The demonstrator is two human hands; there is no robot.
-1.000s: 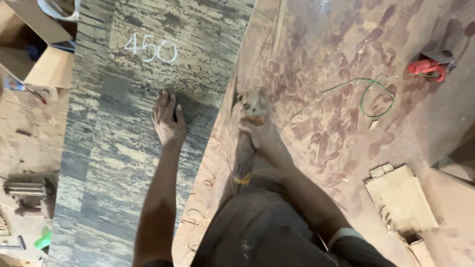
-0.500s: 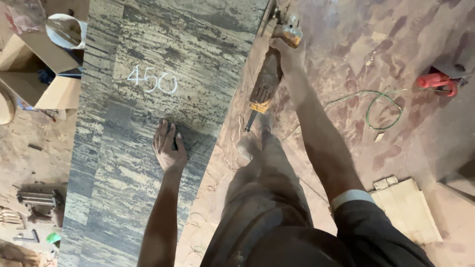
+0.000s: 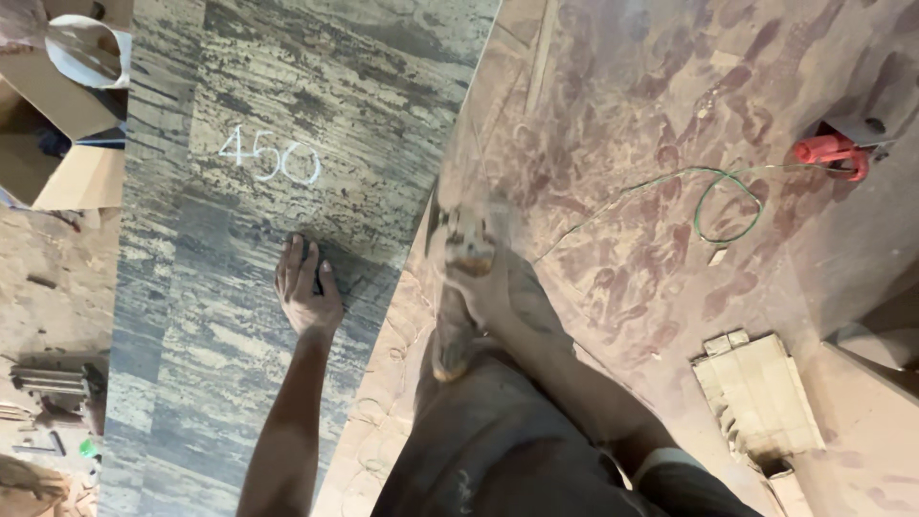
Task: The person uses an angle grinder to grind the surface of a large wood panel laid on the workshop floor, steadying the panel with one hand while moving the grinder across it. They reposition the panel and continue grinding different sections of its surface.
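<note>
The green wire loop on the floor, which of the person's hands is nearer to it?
Right. The right hand, holding a blurred tool at the slab's edge, is left of the green wire loop. The left hand lies flat on the stone slab, farther away.

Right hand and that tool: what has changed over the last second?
The right hand, gripping the blurred hand tool, swung far up along the slab's right edge, then came back down near the leg. The left hand stayed flat on the grey streaked slab.

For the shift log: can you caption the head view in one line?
Left hand flat on a streaked grey slab, right hand gripping a blurred power tool at its edge.
</note>
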